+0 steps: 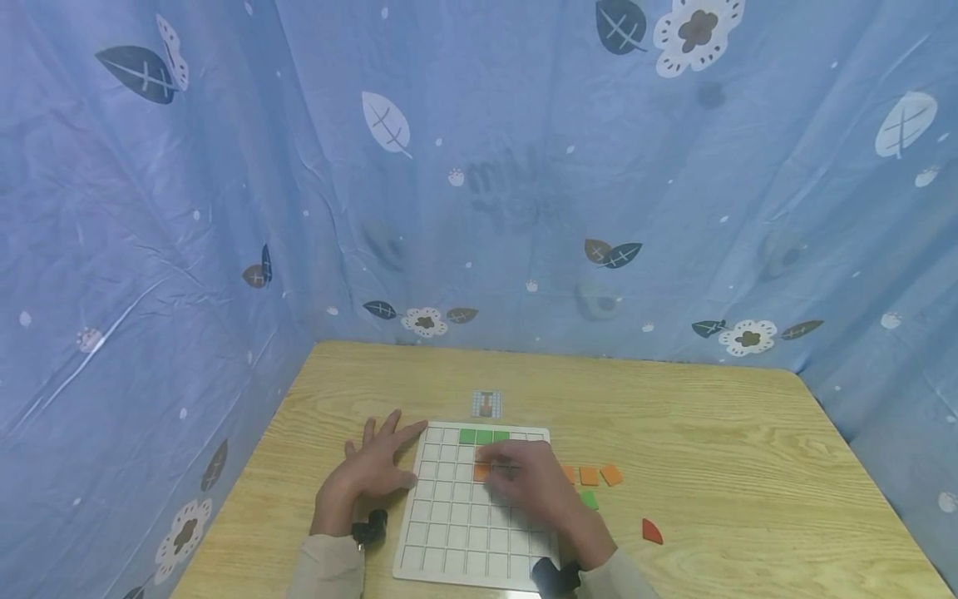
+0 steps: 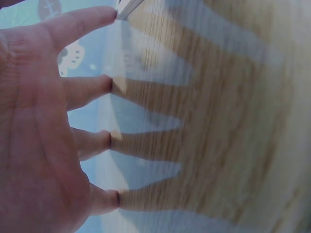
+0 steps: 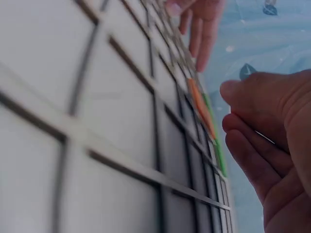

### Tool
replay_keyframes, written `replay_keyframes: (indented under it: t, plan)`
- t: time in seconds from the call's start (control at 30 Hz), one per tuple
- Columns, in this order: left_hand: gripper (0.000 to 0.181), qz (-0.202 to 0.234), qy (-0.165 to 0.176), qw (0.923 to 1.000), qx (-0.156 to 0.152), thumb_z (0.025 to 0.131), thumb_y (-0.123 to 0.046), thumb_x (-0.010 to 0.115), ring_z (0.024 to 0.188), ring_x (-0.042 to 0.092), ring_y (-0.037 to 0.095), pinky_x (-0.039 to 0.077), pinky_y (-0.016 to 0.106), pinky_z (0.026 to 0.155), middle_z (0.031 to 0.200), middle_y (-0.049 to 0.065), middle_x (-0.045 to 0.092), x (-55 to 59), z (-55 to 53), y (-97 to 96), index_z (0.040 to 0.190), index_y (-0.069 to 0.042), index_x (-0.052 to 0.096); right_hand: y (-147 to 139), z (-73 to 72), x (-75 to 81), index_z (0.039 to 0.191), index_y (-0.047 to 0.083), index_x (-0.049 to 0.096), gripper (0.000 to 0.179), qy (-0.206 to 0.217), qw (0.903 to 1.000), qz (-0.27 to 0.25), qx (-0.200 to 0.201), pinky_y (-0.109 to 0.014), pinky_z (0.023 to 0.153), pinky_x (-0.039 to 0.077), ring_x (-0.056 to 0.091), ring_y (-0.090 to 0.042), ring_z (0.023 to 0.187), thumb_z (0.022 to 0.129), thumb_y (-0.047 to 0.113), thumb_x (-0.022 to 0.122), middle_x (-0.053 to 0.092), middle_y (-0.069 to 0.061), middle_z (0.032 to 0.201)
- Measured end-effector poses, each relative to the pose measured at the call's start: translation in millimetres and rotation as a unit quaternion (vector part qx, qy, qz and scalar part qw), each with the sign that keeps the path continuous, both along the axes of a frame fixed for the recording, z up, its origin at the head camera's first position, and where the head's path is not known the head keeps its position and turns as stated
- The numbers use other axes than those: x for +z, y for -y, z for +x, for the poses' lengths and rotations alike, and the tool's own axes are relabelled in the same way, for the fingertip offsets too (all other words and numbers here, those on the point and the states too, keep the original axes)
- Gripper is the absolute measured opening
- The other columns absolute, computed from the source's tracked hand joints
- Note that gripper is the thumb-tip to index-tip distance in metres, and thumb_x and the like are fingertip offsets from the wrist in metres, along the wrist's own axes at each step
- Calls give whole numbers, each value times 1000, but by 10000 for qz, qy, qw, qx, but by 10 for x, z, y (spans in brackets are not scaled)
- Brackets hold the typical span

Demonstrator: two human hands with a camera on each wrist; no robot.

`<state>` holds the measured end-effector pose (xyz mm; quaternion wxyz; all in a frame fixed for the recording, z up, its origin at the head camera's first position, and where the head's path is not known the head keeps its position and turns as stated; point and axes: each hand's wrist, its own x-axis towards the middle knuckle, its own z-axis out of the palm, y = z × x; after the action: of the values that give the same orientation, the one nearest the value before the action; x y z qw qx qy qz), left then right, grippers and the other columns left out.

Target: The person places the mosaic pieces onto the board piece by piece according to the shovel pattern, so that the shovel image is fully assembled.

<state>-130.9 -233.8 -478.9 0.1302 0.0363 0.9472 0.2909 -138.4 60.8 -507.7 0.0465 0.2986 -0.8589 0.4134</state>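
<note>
A white board (image 1: 441,512) divided into square cells lies on the table. Several green square tiles (image 1: 484,437) fill cells in its top row, and orange square tiles (image 1: 481,472) sit below them. My left hand (image 1: 374,466) has its fingers spread; its index fingertip and thumb are at the board's left edge, and the other fingertips rest on the wood in the left wrist view. Over the board, my right hand (image 1: 535,482) hovers beside the orange tiles with loosely bent fingers. Nothing shows between those fingertips (image 3: 231,92) in the right wrist view. This hand covers part of the grid.
Loose orange tiles (image 1: 589,476) and a green tile (image 1: 590,500) lie right of the board. Farther right is a red quarter-circle piece (image 1: 653,531). A small patterned card (image 1: 486,404) lies beyond the board. Blue curtains (image 1: 464,183) surround the wooden table (image 1: 718,466).
</note>
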Motion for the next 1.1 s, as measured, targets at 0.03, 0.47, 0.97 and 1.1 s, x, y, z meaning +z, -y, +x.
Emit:
replay_keyframes:
  t: [0.03,0.47,0.97,1.1]
  plan:
    - [90,-6,-1,10000,-1,82,-13,86,162,4,68,2,95,116,180,29,21,1,1,-1,164,-22,52,-21,-5,22,116,11,85,29,73,10000,-32,10,-36,94,66,81,-16,109,89,1,83,85,0,116]
    - [89,3,-2,10000,23,81,-13,86,162,3,68,1,95,117,180,30,20,26,13,-13,164,-21,53,-402,-30,249,124,11,82,30,851,9959,-262,134,-48,99,65,81,-27,110,95,15,84,83,-2,124]
    - [90,-15,-1,10000,4,81,-13,87,162,3,68,2,95,116,180,30,20,16,10,-21,164,-21,52,-1011,29,357,127,13,80,33,1099,9929,-406,206,-42,98,66,80,-27,113,98,27,84,80,-1,128]
    - [91,-8,-24,10000,-11,81,-14,87,161,3,69,1,96,116,180,29,20,6,4,-21,164,-21,52,-1174,48,366,128,13,80,35,1054,9939,-287,159,-42,96,66,80,-24,112,98,31,84,81,-3,128]
